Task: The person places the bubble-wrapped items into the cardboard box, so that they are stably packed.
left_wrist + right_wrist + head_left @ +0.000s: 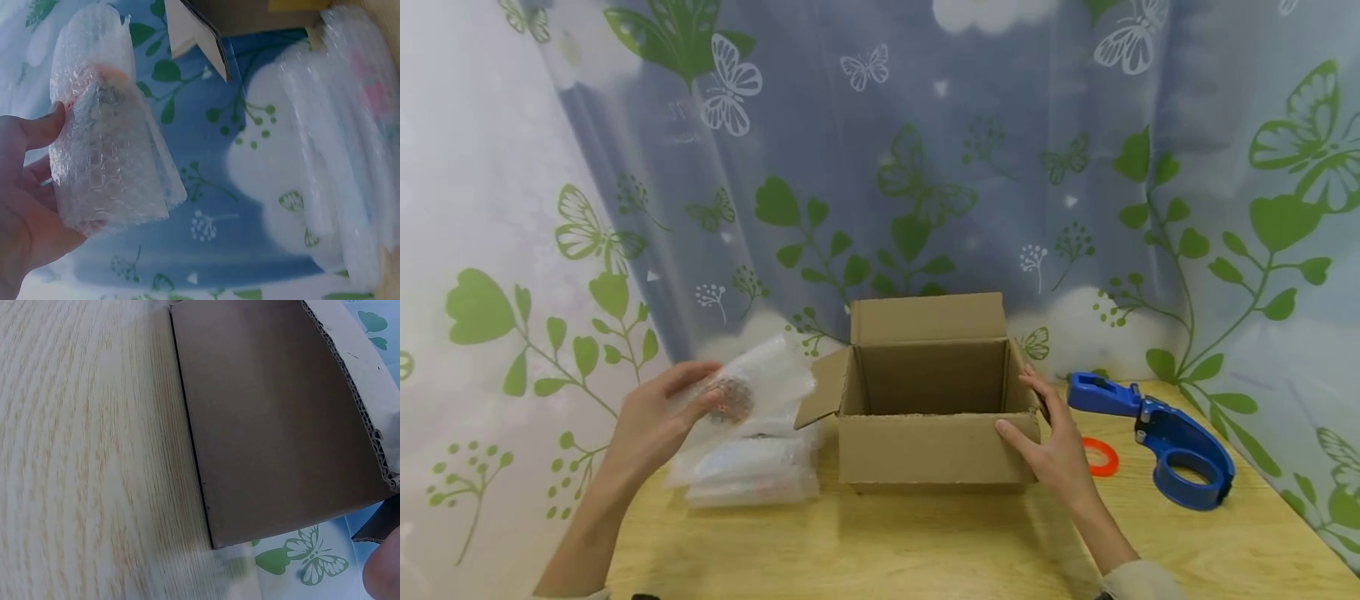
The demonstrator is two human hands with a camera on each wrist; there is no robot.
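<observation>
My left hand pinches a bubble-wrapped package between thumb and fingers, held up left of the open cardboard box. Through the clear wrap something grey and orange shows; its kind is blurred. Several more bubble-wrapped packages lie stacked on the table just below that hand. At the box's right front corner, my right hand grips the cardboard, thumb on the front and fingers along the right side. The box's back flap stands up, and its left flap sticks outward. Its floor is hidden behind the front wall.
To the right of the box lie a roll of red tape and a blue tape dispenser on the wooden table. A curtain printed with leaves and butterflies hangs behind the table and along both sides.
</observation>
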